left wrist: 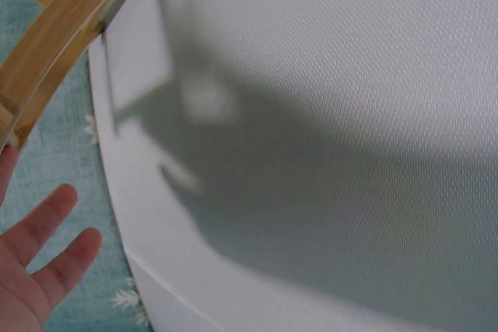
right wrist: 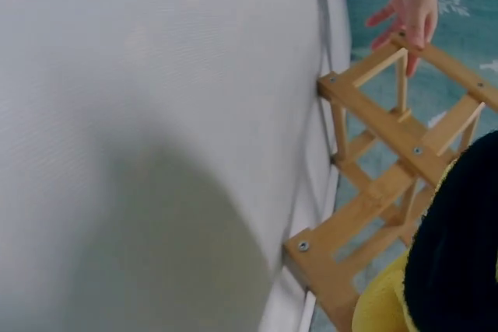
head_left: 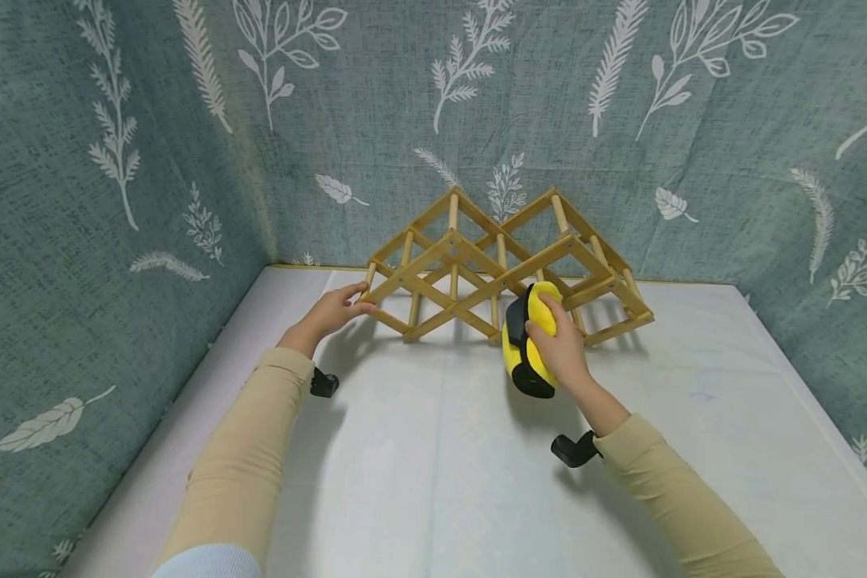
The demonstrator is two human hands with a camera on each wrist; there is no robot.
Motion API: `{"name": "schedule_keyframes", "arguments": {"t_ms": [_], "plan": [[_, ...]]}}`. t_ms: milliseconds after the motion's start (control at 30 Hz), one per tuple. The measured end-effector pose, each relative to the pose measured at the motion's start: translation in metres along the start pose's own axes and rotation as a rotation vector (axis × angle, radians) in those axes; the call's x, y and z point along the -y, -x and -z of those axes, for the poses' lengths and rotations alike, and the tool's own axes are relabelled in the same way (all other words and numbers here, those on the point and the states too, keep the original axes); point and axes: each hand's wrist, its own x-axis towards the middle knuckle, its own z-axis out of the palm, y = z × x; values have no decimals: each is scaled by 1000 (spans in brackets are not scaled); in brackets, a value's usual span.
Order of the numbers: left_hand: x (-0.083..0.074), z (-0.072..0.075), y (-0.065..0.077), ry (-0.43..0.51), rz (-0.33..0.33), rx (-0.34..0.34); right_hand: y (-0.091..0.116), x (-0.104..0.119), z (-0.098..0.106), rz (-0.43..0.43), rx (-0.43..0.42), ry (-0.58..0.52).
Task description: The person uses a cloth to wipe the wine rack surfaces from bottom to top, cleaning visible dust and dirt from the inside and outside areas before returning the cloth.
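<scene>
A folding wooden rack (head_left: 453, 238) with crossed slats and round dowels stands at the back of the white surface. At its left end, my left hand (head_left: 338, 311) pinches the end of the frame between thumb and finger. The other fingers spread away from the wood, as the left wrist view shows around the left hand (left wrist: 31, 270). My right hand (head_left: 559, 349) grips a yellow and black fuzzy item (head_left: 520, 341), its exact kind unclear. This item is in front of the rack's right half, partly covering it. In the right wrist view, only part of the fuzzy item (right wrist: 455, 246) shows.
The white tabletop (head_left: 433, 474) carries shadows of the arms and rack. Green fabric (head_left: 376, 104) with white leaf prints rises behind the rack and along both sides. A black wrist device (head_left: 574, 449) sits under the right forearm, another (head_left: 324, 384) near the left wrist.
</scene>
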Motion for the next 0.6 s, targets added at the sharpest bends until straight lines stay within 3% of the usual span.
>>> {"name": "schedule_keyframes", "arguments": {"t_ms": [333, 600], "plan": [[1, 1, 1, -9, -6, -6, -3, 20, -10, 36, 25, -74], [2, -1, -2, -5, -2, 2, 18, 12, 6, 109, 121, -154]]}}
